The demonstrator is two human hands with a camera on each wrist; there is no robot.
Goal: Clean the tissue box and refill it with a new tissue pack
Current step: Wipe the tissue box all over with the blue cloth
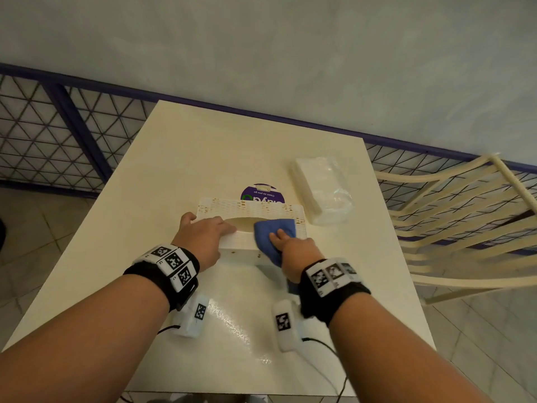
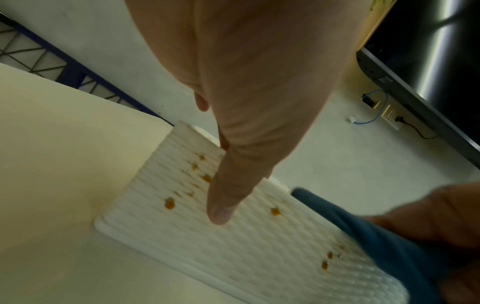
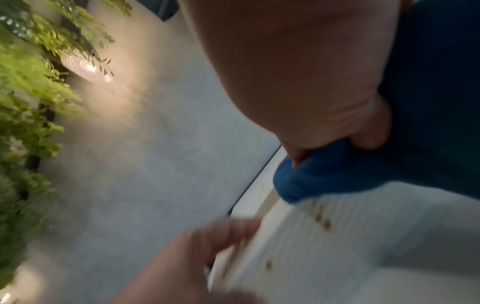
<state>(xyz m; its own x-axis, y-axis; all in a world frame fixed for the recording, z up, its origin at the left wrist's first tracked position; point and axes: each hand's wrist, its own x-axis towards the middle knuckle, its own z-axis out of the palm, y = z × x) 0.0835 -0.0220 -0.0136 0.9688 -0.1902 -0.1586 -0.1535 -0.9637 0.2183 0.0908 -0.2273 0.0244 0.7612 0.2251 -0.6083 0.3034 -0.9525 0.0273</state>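
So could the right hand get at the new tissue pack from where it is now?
Probably yes. The tissue pack lies in the open on the table, just beyond the box, with nothing between. But the right hand holds the blue cloth, so it would need to drop that first.

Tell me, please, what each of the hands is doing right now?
Left hand: open, fingers flat on the tissue box.
Right hand: pressing the blue cloth on the box, thumb curled round it.

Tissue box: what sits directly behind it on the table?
Behind the tissue box a round purple label shows; the box hides its lower part, so what it belongs to cannot be seen.
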